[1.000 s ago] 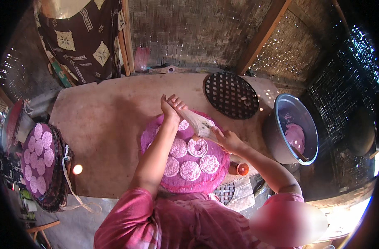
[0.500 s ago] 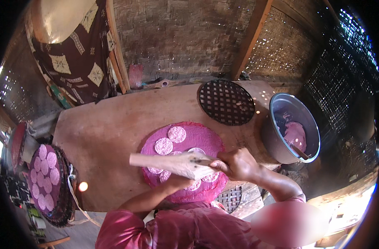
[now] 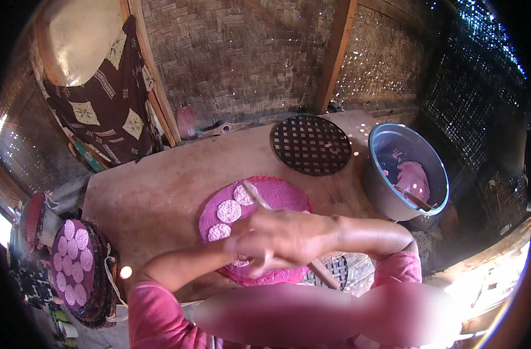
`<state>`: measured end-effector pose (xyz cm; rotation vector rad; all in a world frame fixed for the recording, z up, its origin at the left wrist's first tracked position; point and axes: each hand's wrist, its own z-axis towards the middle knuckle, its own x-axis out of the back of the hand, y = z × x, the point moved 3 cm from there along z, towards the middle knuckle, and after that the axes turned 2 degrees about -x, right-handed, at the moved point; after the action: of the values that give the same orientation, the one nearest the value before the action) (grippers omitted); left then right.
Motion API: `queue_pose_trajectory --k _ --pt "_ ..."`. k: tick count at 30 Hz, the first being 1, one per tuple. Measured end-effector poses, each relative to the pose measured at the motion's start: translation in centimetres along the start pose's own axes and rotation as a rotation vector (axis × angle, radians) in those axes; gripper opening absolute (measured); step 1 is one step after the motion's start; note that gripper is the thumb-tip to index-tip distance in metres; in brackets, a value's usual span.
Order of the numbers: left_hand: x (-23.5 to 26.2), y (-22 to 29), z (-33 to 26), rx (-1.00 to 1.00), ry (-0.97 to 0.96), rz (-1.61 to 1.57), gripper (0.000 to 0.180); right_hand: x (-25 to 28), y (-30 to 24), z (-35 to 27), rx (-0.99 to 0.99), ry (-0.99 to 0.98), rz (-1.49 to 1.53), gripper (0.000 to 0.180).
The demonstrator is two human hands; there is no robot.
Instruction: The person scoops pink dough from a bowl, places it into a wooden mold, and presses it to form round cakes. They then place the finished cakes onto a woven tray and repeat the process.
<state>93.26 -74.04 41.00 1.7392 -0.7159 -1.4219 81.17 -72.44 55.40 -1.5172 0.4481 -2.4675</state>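
Both my hands meet over a round tray (image 3: 280,189) covered in bright pink cloth, its near side partly hidden by my arms. My right hand (image 3: 297,232) is closed round a flat wooden stick (image 3: 326,274), whose other end slants out past the knuckles toward the far left. Against it lies my left hand (image 3: 245,247), blurred, its fingers mostly hidden. Pale pink, rough-textured discs (image 3: 229,211) rest on the cloth to the left of my hands. More discs may lie beneath my hands, where I cannot see.
A grey bucket (image 3: 376,189) with pink dough (image 3: 413,180) and a wooden handle stands at the right. At the table's back lies a dark lattice tray (image 3: 312,145). Another tray of pink discs (image 3: 77,271) stands left of the table (image 3: 137,203). A patterned cloth (image 3: 99,116) hangs back left.
The wooden stick has swung from lying crosswise to a steep slant. My right hand has moved left, now overlapping my left hand. The whole view has shifted slightly.
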Motion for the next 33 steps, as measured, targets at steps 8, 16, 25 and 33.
queue_pose_trajectory --k 8,16,25,33 --pt "-1.1 8.3 -0.2 -0.078 0.365 1.571 0.033 4.8 1.8 -1.4 -0.516 0.556 0.04 0.045" --pt "4.4 8.8 -2.0 -0.705 0.797 0.329 0.034 12.1 7.1 -16.0 -0.239 1.955 0.53 0.03" --pt "4.9 12.9 2.0 -1.172 1.18 0.531 0.029 7.2 11.4 -24.5 -1.258 1.161 -0.396 0.041" --pt "3.5 18.3 2.7 -0.928 1.215 1.954 0.032 12.1 5.2 -40.7 -2.246 -0.306 -0.607 0.033"
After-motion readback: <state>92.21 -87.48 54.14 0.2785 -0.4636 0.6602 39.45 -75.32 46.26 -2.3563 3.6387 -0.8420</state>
